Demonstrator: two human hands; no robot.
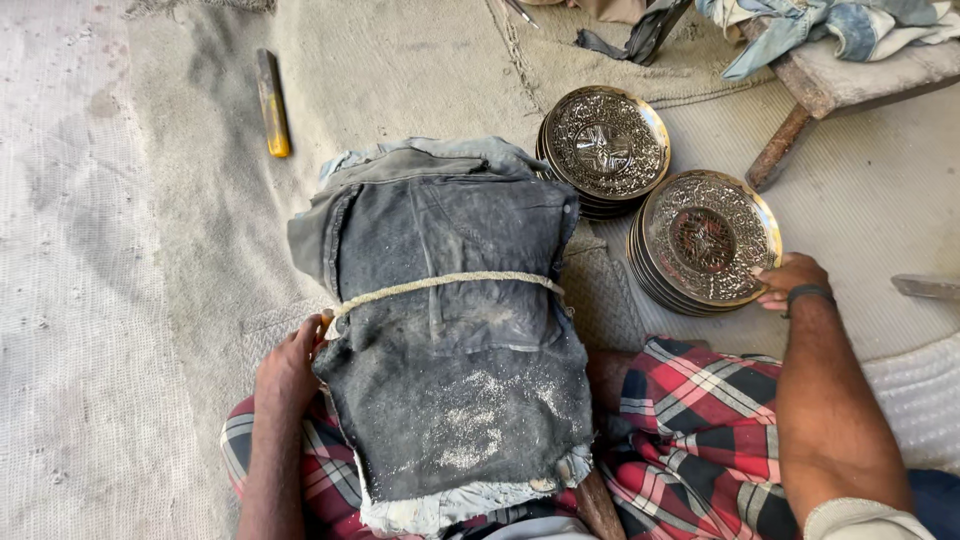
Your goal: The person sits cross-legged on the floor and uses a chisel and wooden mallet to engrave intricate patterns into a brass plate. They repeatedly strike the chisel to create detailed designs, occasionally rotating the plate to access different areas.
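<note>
Lying across the lap: a grey, dust-covered denim-wrapped block bound with pale cord point(455, 330), long axis running away from the body toward the top of the view, cord point(440, 284) crossing it sideways near the middle. Pale filings resting on the near half of the block.

Left hand point(288, 368) pressing against the block's left edge just below the cord, fingers curled against the cloth; whether actually clamping it, cannot tell.

Right hand point(792, 281) reaching out to the right of the block, fingertips pinching the near rim of the top plate of a stack of round engraved metal plates point(705, 240). Second stack of like plates point(605, 148) standing just beyond, touching or nearly touching the first, close against the block's far right corner.

Yellow-tipped flat bar point(272, 103) lying well left of and beyond the block, pointing away. Woven mat point(120, 300) showing bare to the block's left. Wooden stool with crumpled cloth point(840, 60) sitting beyond the plates.
</note>
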